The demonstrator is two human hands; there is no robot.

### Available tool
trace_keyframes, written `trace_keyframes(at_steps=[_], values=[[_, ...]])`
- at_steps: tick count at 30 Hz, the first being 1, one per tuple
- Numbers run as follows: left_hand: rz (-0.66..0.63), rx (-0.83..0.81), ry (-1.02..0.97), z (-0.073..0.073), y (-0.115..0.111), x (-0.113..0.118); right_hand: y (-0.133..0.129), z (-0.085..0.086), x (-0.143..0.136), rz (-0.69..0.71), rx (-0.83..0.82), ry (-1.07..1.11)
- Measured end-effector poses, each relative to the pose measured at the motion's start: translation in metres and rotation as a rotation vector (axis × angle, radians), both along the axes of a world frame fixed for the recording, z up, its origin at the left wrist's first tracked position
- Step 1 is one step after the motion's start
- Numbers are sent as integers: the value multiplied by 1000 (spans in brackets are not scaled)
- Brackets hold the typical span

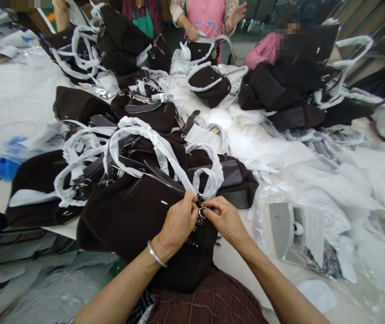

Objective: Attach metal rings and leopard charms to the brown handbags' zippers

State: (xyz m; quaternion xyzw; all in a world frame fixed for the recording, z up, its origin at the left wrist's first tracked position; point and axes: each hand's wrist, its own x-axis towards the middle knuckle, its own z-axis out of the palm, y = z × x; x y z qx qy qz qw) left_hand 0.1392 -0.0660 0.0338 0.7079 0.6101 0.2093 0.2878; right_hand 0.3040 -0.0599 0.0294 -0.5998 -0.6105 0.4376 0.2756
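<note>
A dark brown handbag (121, 216) lies at the table's near edge, against my lap. White wrapping covers its raised handle (158, 144). My left hand (179, 220), with a silver bangle at the wrist, pinches at the bag's right end, by the foot of the handle. Opposite it, my right hand (224, 218) has thumb and finger closed on a small metal ring (202, 211). A short chain or charm seems to hang below the ring, too small to make out. What the left fingertips grip is hidden.
More dark bags with wrapped handles (212, 173) lie behind and to the left. At right are crumpled white sheets (330, 171) and a clear plastic bag (280, 234) with grey pieces. A blue object (3, 166) sits at left. Across the table, a person in a pink apron (206, 18) handles a bag.
</note>
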Motion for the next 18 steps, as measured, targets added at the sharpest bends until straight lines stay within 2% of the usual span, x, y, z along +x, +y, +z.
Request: trace_keyframes(at_steps=[10, 12, 16, 18], values=[[25, -1, -19, -1, 3, -1, 1, 3, -1, 28, -17, 11], [26, -1, -49, -3, 3, -1, 2, 3, 0, 12, -110, 60], [48, -53, -170, -7, 2, -2, 5, 1, 1, -63, -445, 212], [58, -91, -232, -8, 2, -2, 8, 0, 2, -73, -528, 315]])
